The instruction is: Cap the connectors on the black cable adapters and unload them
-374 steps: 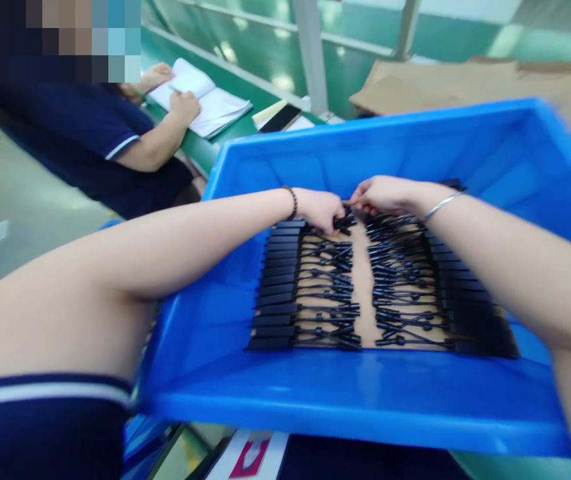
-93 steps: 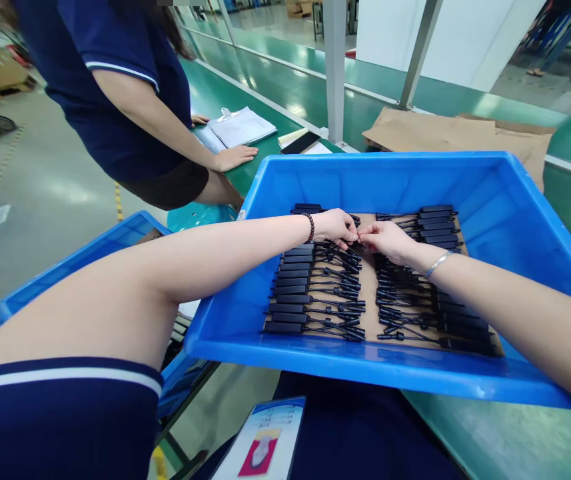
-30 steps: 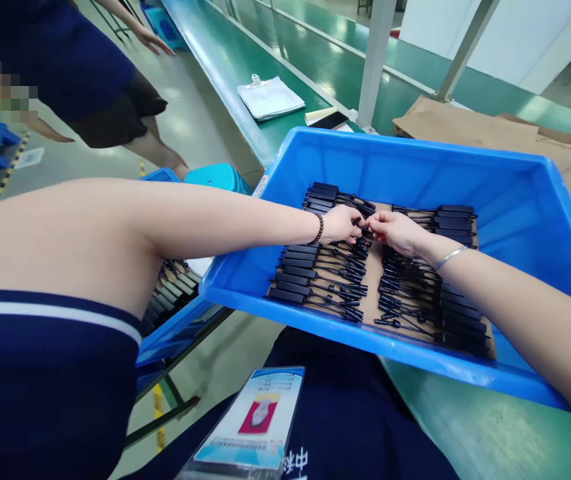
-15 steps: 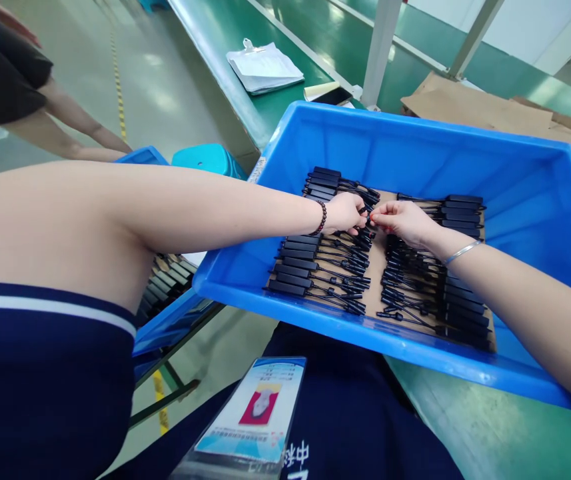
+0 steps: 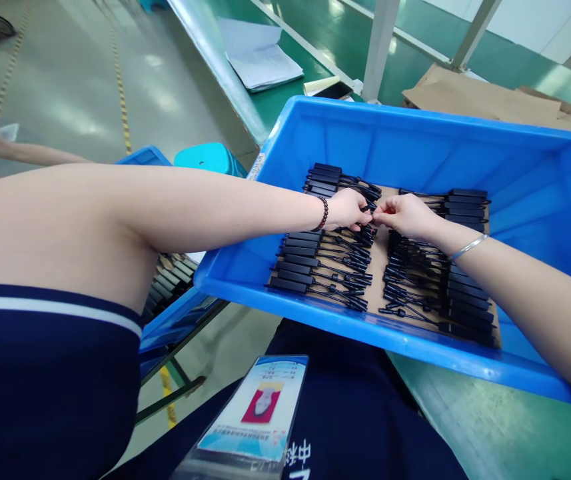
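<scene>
Our left hand (image 5: 348,210) pinches a black cable end (image 5: 366,208) — our right hand (image 5: 402,215), pinched beside it, hides any contents. Cable-end handling, we judge — next needing fine control.

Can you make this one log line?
left hand: pinching black cable connector | right hand: pinched alongside | where: inside blue bin

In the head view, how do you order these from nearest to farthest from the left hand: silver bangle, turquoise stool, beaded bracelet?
From the left hand:
1. Beaded bracelet: on the left wrist.
2. Silver bangle: on the right wrist.
3. Turquoise stool: outside the blue crate, on its left side.
</scene>
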A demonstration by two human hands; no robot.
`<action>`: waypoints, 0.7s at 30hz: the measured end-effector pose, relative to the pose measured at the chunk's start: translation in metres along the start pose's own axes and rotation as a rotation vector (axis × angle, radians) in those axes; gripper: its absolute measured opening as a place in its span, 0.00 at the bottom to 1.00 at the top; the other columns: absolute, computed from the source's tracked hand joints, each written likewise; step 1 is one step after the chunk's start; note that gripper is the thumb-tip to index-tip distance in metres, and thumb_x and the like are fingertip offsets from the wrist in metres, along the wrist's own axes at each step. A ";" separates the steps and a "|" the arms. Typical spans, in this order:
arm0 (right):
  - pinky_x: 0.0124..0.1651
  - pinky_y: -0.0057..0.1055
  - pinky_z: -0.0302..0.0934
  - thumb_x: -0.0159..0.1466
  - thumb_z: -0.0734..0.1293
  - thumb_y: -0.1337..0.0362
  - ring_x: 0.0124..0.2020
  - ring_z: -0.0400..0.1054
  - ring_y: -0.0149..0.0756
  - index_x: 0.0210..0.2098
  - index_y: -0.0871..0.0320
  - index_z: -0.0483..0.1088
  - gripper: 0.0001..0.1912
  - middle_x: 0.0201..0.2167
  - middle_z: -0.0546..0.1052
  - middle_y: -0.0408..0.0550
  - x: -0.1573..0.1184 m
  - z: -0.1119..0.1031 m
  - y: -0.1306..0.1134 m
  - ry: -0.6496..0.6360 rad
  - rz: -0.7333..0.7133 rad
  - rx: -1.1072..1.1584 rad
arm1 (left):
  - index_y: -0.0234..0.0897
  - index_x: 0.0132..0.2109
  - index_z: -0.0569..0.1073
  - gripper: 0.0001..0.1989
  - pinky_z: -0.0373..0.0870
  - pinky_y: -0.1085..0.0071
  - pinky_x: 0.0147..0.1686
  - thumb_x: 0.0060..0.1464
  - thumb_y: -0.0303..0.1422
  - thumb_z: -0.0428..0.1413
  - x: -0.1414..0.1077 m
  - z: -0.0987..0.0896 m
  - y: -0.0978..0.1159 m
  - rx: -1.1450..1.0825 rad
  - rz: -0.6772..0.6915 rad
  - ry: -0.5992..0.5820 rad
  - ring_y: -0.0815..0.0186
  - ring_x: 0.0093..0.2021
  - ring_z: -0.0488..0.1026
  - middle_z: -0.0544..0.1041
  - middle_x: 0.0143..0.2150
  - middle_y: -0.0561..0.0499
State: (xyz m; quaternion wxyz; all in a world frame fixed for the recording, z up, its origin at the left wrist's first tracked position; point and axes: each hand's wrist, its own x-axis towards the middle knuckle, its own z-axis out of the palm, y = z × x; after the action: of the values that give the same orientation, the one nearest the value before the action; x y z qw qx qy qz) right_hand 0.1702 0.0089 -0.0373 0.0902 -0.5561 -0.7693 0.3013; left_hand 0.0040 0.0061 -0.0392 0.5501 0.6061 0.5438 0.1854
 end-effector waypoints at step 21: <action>0.25 0.26 0.53 0.55 0.67 0.68 0.21 0.59 0.27 0.23 0.61 0.71 0.05 0.20 0.72 0.45 -0.002 0.008 0.000 -0.045 0.192 0.273 | 0.31 0.31 0.72 0.06 0.71 0.74 0.31 0.45 0.18 0.60 -0.003 -0.002 0.008 -0.078 -0.046 -0.037 0.74 0.26 0.70 0.72 0.25 0.53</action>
State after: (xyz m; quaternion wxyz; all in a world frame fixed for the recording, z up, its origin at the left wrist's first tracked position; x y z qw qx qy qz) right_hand 0.1672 0.0042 -0.0438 0.1184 -0.6026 -0.6665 0.4226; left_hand 0.0049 0.0059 -0.0300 0.5873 0.5748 0.5397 0.1828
